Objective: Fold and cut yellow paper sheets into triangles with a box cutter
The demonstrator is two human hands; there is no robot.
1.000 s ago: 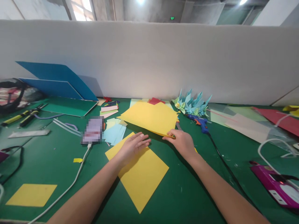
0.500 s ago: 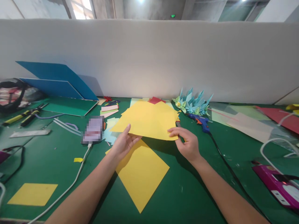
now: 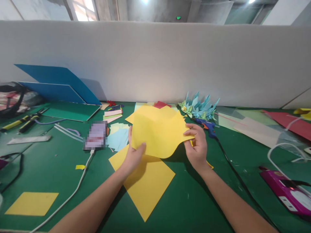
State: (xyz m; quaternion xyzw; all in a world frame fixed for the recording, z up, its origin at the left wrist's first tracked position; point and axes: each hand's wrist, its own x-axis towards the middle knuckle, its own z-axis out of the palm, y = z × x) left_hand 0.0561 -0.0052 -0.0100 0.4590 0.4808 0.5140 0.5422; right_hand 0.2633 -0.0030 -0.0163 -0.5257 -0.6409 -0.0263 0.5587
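A sheet of yellow paper (image 3: pixel 157 132) is held up above the table between my two hands, its near edge bowed downward. My left hand (image 3: pixel 136 152) grips its left side, thumb on top and fingers behind. At the right corner my right hand (image 3: pixel 196 142) pinches the sheet between thumb and fingers. Under it, a second yellow paper square (image 3: pixel 148 187) lies flat with one corner toward me. More yellow paper shows behind the held sheet, partly hidden. Something yellow peeks out beside my right wrist.
Left are a phone (image 3: pixel 96 135) on a white cable, light-blue paper pieces (image 3: pixel 118 139), pliers (image 3: pixel 30 121) and a yellow paper piece (image 3: pixel 31 204). Blue folded paper plants (image 3: pixel 200 106), a glue gun (image 3: pixel 206 126) and a magenta power strip (image 3: pixel 285 192) are right. A white partition (image 3: pixel 155 61) stands behind.
The held sheet has shifted right and tipped, and its near edge now curves down. My left hand has turned to grip its side; my right hand has moved slightly right and up.
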